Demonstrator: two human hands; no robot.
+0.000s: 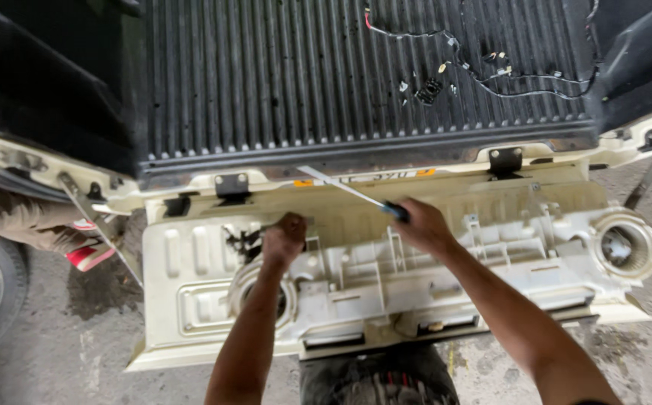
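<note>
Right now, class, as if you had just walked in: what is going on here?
A person stands at the lowered cream tailgate of a pickup, with a large whitish plastic housing lying on it. The right hand grips a blue-handled screwdriver, its shaft pointing up and left toward the truck bed. The left hand is closed on something at the housing's left end, by a round opening; what it holds is unclear. Loose wires lie in the ribbed black bed.

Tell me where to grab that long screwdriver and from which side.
Take the screwdriver by its dark blue handle, at the near, lower-right end, where the right hand already grips it. Come from the right: the thin shaft slants up-left over the white plastic housing.
</note>
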